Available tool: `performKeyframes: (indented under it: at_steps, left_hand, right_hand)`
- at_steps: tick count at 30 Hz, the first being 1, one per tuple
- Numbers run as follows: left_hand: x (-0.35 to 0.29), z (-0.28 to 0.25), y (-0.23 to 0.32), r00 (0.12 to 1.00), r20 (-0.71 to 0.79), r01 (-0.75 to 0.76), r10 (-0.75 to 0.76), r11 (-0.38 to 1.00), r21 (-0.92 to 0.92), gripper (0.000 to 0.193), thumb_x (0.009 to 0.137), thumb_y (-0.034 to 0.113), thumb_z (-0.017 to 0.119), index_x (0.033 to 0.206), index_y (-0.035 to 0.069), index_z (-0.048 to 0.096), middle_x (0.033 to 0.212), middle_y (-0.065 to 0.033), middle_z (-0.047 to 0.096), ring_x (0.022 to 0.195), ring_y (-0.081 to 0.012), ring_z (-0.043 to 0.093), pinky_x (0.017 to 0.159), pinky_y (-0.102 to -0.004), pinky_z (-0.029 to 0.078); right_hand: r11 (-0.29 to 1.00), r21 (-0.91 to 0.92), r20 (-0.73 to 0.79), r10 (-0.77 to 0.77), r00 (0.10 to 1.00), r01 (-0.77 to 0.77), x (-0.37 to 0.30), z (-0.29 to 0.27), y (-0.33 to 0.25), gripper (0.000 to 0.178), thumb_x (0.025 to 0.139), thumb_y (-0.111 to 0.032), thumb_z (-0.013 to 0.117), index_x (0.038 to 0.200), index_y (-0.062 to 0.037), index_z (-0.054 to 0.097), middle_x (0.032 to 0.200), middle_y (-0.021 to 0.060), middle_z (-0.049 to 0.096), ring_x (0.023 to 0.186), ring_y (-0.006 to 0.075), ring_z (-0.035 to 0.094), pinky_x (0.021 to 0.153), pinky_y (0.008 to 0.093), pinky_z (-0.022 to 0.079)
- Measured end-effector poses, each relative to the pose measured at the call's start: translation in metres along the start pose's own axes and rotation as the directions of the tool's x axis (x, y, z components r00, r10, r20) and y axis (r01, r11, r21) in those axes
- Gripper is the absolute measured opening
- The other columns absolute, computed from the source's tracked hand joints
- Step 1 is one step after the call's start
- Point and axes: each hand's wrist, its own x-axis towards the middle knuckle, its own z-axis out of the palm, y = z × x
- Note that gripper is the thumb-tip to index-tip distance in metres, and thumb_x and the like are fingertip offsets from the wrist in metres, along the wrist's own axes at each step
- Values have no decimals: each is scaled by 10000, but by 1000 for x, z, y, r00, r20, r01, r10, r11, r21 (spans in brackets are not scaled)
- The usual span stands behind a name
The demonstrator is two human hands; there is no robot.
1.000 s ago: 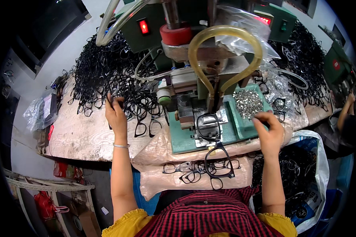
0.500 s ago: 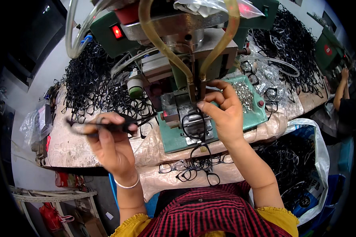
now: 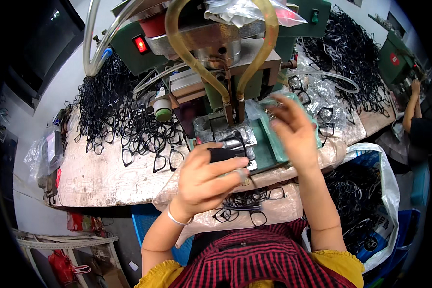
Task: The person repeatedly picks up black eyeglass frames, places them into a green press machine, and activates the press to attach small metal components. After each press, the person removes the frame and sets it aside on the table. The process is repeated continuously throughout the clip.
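Observation:
My left hand (image 3: 207, 180) is in front of the press, its fingers closed round black eyeglass parts (image 3: 222, 154), perhaps a bundle of temple arms; the fingers hide much of them. Part of a black glasses frame (image 3: 245, 146) shows beside the fingertips, over the metal fixture (image 3: 204, 128) of the green press. Above the fixture, two metal tips (image 3: 234, 113) on yellowish tubes point down. To the right, my right hand (image 3: 295, 127) is over the green tray (image 3: 279, 150), smeared by motion, with its fingers apart and nothing visible in them. Several black glasses frames (image 3: 259, 218) lie on the covered ledge below.
Heaps of black glasses frames (image 3: 105, 91) lie behind left, with another heap (image 3: 348, 57) behind right. A white sack (image 3: 391, 192) holds more black frames at the right. A clear hose (image 3: 91, 43) hangs at the left. At far right, a co-worker's arm (image 3: 411, 108) reaches to another machine.
My left hand has swung right with the black parts, from the table's left side to the press front. My right hand has left the fixture and moved right, over the tray.

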Motion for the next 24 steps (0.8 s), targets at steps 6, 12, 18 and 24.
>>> performKeyframes:
  at_steps: [6,12,18,24]
  left_hand:
    - [-5,14,-5,997,72,-7,7,1000,8,194,741,121,771,929,114,724,1052,-49,729,719,-240,595,862,-493,518]
    - [-9,10,2,994,68,83,-82,996,-12,177,754,106,768,926,118,724,1076,-63,731,842,-253,671,944,-505,492]
    - [-33,19,31,957,43,287,-286,957,-26,337,734,145,804,1041,92,674,1337,-107,611,1152,-351,625,1019,-503,446]
    - [-94,-38,2,832,-464,494,-305,789,366,185,848,41,663,1029,14,691,1088,-138,690,977,-290,671,909,-399,502]
  right_hand:
    - [931,-360,-292,-175,940,61,-27,-83,94,396,861,55,526,1249,-3,581,1246,155,629,1179,269,592,1038,362,432]
    - [551,-834,-102,-211,972,32,-38,-54,67,125,755,-41,684,879,-58,687,899,119,626,918,342,587,823,433,469]
    - [264,-963,-14,-220,975,46,-20,-54,87,92,776,-37,663,867,-34,649,896,150,613,914,379,574,822,468,471]
    - [853,-521,-258,-135,957,-20,-33,-65,94,104,923,-40,606,1005,24,610,859,79,664,790,147,627,757,271,484]
